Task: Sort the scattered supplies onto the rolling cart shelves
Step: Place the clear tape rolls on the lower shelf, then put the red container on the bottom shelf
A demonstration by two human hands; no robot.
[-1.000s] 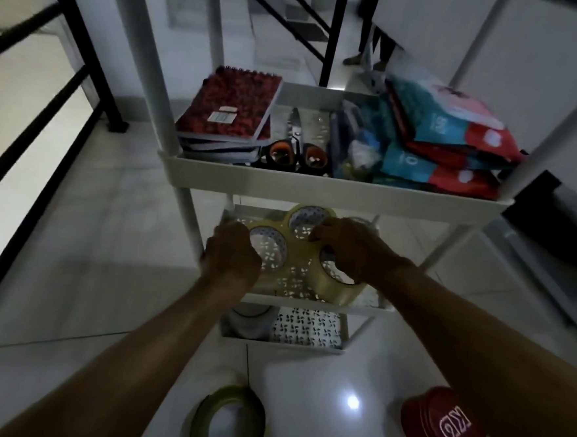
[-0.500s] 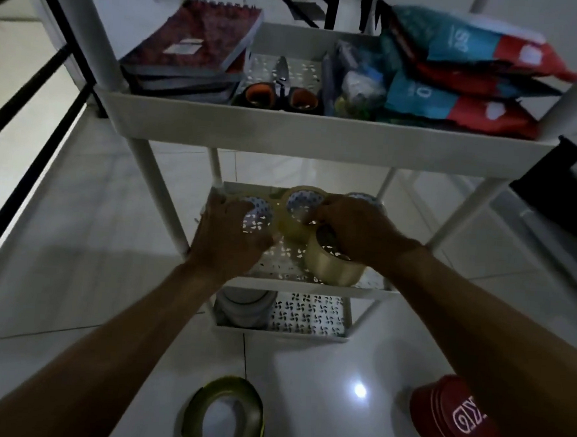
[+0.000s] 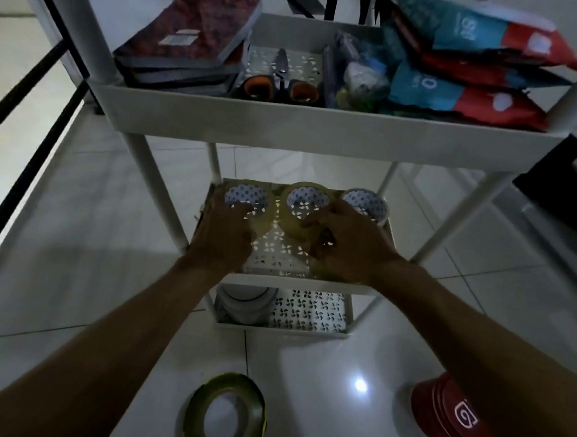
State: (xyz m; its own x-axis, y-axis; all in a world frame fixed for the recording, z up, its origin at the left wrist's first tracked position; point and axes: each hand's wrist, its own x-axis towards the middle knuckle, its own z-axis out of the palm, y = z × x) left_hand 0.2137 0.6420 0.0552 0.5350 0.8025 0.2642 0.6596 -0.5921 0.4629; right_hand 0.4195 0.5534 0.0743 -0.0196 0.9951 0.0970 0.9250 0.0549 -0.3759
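A white rolling cart (image 3: 320,132) stands in front of me. On its middle shelf (image 3: 278,251) three clear tape rolls sit in a row along the back: left roll (image 3: 244,194), middle roll (image 3: 307,199), right roll (image 3: 367,201). My left hand (image 3: 224,234) rests on the left roll, fingers bent over its front. My right hand (image 3: 346,246) covers another tape roll at the shelf's front right and touches the middle roll. On the floor lie a yellow-green tape roll (image 3: 227,415) and a red round tin (image 3: 454,414).
The top shelf holds spiral notebooks (image 3: 187,37), orange-handled scissors (image 3: 279,84), small packets and red-and-teal bags (image 3: 469,60). A white roll (image 3: 245,302) sits on the bottom shelf. A black railing (image 3: 26,97) runs along the left; a dark object (image 3: 569,183) is at right.
The tape rolls have been pushed back into a row at the rear of the middle shelf. Both hands moved further in, and my view came closer to the cart.
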